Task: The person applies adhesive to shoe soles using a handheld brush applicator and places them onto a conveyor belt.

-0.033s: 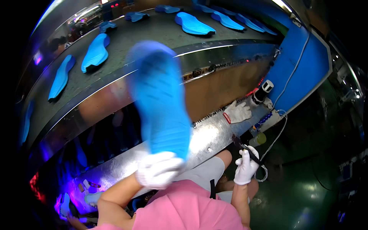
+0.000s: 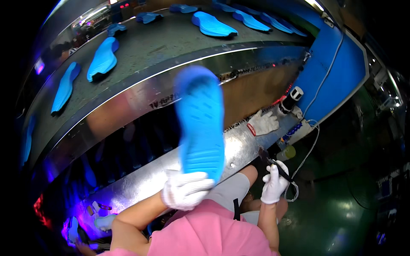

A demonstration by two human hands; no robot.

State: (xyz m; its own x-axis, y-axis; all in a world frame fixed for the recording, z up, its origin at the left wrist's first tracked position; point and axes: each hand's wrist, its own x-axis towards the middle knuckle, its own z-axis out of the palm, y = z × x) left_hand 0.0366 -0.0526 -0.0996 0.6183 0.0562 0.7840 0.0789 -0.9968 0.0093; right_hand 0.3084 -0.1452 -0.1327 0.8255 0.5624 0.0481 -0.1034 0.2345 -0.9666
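My left hand, in a white glove, is closed round the lower end of a blue insole. The insole stands up lengthwise in front of me, its far end blurred by motion. At the right, my gloved right hand grips the black handle of a brush with a dark, flat head. That brush points away to the left, over the edge of the metal ledge. A thin white cord hangs just beside the right hand.
Several blue insoles lie on the dark conveyor belt beyond the ledge. A spare white glove and a black cylinder with a white top sit on the ledge's right end. A blue panel bounds the right. Purple light falls at lower left.
My left hand has moved to the right and slightly nearer me, with the insole in it. My right hand and the brush have hardly moved.
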